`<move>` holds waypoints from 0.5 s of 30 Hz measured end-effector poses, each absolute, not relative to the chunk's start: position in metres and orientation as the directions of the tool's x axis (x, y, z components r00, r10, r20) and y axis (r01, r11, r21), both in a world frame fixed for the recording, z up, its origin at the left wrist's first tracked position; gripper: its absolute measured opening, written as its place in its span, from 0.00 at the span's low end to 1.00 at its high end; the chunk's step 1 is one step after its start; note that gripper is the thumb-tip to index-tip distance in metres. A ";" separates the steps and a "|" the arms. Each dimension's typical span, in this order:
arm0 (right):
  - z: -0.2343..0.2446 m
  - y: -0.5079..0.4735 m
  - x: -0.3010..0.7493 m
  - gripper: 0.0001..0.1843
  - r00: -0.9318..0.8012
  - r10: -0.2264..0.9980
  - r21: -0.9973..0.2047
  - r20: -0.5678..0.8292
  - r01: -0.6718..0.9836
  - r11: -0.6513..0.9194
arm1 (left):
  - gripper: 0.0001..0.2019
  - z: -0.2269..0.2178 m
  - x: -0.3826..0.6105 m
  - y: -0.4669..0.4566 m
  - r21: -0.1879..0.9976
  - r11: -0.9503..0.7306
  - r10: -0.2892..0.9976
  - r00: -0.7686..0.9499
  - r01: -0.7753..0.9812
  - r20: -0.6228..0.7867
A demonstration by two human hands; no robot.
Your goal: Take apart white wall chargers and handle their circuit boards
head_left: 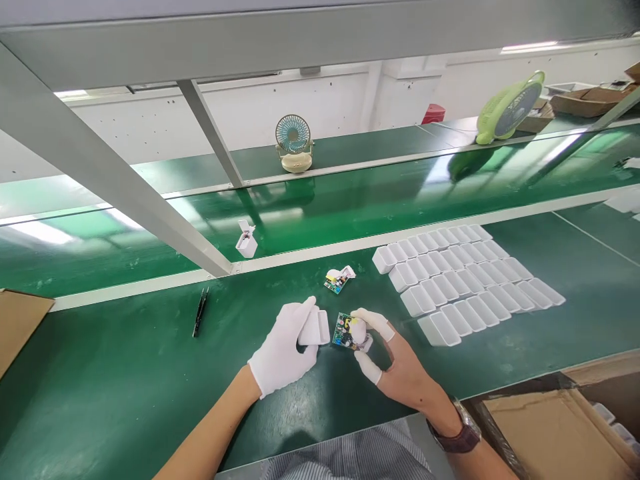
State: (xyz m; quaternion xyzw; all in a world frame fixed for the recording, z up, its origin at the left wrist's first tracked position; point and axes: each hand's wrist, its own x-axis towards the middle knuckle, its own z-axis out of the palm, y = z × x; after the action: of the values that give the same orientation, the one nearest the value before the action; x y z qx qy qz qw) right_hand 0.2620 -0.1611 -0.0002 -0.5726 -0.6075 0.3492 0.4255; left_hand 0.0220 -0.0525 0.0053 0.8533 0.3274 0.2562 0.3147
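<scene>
My gloved left hand (287, 350) is closed around a white plastic housing (316, 327), its open end turned to the right. Just right of it, my right hand (393, 360), with white covers on thumb and finger, pinches a small circuit board (350, 331) by its right side. The board carries yellow, blue and white parts and stands a short gap away from the housing. Behind both hands a second circuit board (338, 280) with a white end piece lies on the green bench.
Rows of white housings (460, 283) lie to the right. Black tweezers (201, 312) rest at left. A white housing with parts inside (246, 241) sits on the green belt (350, 210). Beyond stand a small fan (294, 143) and a green fan (507, 113). Cardboard boxes (555, 427) flank the bench.
</scene>
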 end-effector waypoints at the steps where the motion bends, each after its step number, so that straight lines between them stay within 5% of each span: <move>1: 0.001 -0.161 0.262 0.35 0.015 0.995 -0.911 0.103 0.403 0.088 | 0.43 0.004 0.022 -0.053 0.701 -0.599 0.710 0.661 0.386 0.242; 15: 0.009 -0.157 0.256 0.37 -0.129 0.991 -0.870 0.030 0.486 0.089 | 0.42 -0.006 0.014 -0.057 0.782 -0.522 0.713 0.678 0.341 0.180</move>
State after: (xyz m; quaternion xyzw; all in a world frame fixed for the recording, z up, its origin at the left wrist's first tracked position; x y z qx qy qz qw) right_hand 0.2558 -0.1566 0.0091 -0.5646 -0.6540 0.3697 0.3418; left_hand 0.0138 -0.0573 -0.0061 0.8362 0.3152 0.2485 0.3737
